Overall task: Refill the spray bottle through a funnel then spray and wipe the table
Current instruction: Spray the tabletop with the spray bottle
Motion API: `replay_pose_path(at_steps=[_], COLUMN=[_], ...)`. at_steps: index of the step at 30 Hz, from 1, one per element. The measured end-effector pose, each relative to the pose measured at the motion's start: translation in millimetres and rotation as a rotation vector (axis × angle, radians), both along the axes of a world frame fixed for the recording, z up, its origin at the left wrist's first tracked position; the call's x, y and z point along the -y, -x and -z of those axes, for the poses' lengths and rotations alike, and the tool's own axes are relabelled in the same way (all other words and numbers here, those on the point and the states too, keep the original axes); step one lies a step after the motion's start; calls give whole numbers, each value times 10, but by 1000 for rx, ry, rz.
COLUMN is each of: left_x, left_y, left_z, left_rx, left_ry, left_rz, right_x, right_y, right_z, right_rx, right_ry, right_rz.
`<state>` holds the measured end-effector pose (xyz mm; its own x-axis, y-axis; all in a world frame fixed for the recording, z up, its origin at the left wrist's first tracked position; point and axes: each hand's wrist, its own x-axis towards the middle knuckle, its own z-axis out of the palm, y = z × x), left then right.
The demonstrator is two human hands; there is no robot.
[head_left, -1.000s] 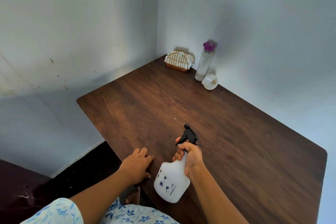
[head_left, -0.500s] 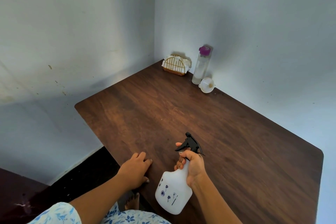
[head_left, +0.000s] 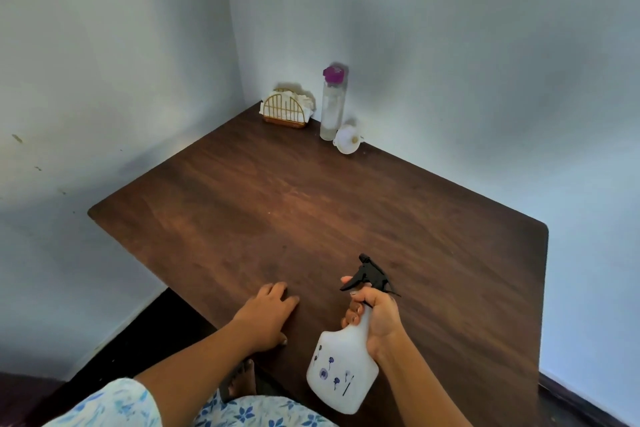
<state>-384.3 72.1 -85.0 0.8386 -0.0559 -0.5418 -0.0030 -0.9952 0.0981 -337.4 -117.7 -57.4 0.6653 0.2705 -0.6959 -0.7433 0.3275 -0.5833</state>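
Observation:
My right hand (head_left: 379,317) grips the neck of a white spray bottle (head_left: 341,371) with blue flower prints and a black trigger head (head_left: 369,276), held tilted above the near edge of the dark wooden table (head_left: 311,218). My left hand (head_left: 266,314) lies flat on the table edge, fingers apart, holding nothing. A white funnel (head_left: 347,140) lies on its side in the far corner, touching a tall clear bottle (head_left: 331,104) with a purple cap.
A gold wire holder (head_left: 285,111) with a white cloth (head_left: 304,101) in it stands in the far corner by the walls. Pale walls close the table's left and far sides. Dark floor and a bare foot (head_left: 242,378) show below the near edge.
The view has shifted, so the table and corner items sit further left and lower in frame. Both hands keep their hold and place; the spray bottle stays tilted in my right hand.

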Motion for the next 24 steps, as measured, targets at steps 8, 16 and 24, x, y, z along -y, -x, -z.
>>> replay_pose_path(at_steps=[8,16,24], left_x=[136,206,206], left_y=[37,128,146], left_z=[-4,-26,-52], left_rx=[-2,-26,-11], left_ry=[-10,2,-6], left_rz=[-39,-31,-18], right_x=[397,539,582], right_y=[187,312,360], right_z=[16,23,61], right_rx=[-11,-21,-89], right_ry=[-20,-46,-79], right_rz=[107,198,270])
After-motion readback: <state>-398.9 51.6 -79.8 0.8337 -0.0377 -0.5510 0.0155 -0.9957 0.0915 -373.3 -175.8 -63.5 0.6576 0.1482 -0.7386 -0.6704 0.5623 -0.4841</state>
